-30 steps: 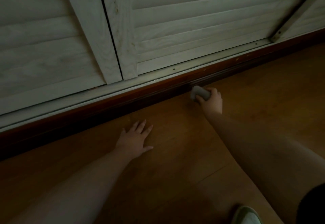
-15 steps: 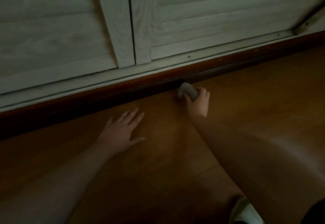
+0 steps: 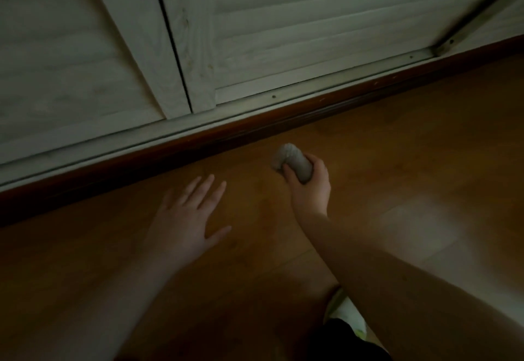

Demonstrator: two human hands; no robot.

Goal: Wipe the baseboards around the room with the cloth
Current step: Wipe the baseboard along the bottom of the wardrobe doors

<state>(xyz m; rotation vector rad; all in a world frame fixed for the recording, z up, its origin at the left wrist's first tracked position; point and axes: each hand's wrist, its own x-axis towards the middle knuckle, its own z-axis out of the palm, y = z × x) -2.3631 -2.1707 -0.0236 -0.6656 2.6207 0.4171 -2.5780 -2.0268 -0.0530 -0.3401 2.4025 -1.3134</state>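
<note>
Wooden floor (image 3: pixel 397 134) fills the lower part of the head view, dim and orange-brown. Dark reddish baseboard (image 3: pixel 226 134) runs diagonally across the frame beneath a pale metal track (image 3: pixel 283 102) and white louvred doors (image 3: pixel 312 20).

Right hand (image 3: pixel 309 188): fingers curled closed around a grey cloth (image 3: pixel 292 161) bunched into a roll. The cloth protrudes past the fingers toward the baseboard; it sits near the baseboard but apart from it, over the floor.

Left hand (image 3: pixel 190 216): open, fingers spread, palm down on or just above the floor; contact cannot be determined. It holds nothing.

White shoe (image 3: pixel 346 315) shows partly at the lower edge, behind the right forearm.
</note>
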